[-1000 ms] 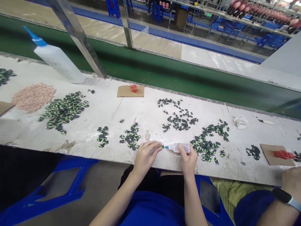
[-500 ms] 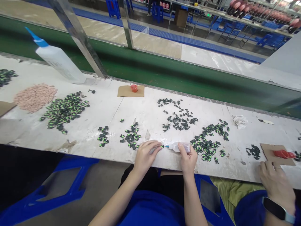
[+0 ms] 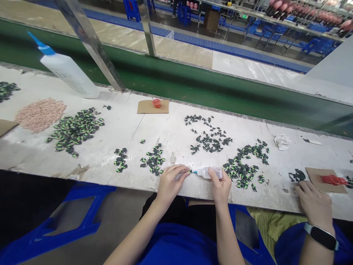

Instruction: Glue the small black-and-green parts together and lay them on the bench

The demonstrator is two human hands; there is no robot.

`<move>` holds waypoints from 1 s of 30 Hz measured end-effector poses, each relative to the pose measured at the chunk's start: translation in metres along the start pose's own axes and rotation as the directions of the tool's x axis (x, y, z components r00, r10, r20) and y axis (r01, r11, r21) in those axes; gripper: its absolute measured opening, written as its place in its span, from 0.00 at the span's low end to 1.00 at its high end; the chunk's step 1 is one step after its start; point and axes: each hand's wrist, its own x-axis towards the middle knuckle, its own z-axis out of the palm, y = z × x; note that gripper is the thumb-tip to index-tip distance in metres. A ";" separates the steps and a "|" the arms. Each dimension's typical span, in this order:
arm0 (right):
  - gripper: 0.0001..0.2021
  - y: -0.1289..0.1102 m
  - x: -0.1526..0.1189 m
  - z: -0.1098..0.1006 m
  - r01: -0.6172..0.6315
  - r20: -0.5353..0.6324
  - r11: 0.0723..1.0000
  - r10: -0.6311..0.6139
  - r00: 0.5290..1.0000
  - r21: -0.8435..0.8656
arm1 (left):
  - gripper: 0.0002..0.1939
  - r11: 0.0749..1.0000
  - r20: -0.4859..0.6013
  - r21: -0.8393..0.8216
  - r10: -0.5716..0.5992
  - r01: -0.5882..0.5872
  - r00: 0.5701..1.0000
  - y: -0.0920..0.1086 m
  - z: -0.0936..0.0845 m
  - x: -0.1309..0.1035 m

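My left hand (image 3: 171,181) is closed, pinching a small black-and-green piece (image 3: 190,171) between thumb and fingertips just over the table. My right hand (image 3: 221,186) grips a small clear squeeze bottle (image 3: 205,172) lying sideways. Its thin blue tip points left and is at the piece or very close; I cannot tell whether they touch. Left of my left hand is a small cluster of black-and-green pieces (image 3: 153,159). A bigger group of such pieces (image 3: 241,171) lies right of my right hand. Small dark parts (image 3: 211,141) are scattered beyond both hands.
A co-worker's hand (image 3: 314,200) is at the right, near cardboard (image 3: 313,176) with a red object. At the left stand a large white bottle (image 3: 73,75), a pink pile (image 3: 41,114) and a black-and-green pile (image 3: 74,130). A red cup (image 3: 156,103) sits on cardboard at the back.
The co-worker's hand at the right has moved left, toward the small dark pile. My two hands, the piece and the squeeze bottle have hardly moved.
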 end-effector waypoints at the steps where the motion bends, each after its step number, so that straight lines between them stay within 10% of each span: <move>1: 0.16 0.001 0.000 0.000 -0.002 -0.001 1.000 0.002 1.000 0.002 | 0.03 1.000 -0.001 0.002 0.000 0.000 1.000 0.000 0.000 0.000; 18: 0.15 0.010 0.006 -0.007 0.019 -0.111 0.962 0.012 0.994 0.273 | 0.05 0.982 0.014 -0.166 -0.089 0.091 0.996 0.000 -0.004 0.000; 30: 0.17 -0.009 0.010 0.030 0.251 0.193 0.960 -0.225 0.955 -0.125 | 0.11 0.734 0.038 -0.564 -0.434 0.379 0.900 0.003 -0.024 0.002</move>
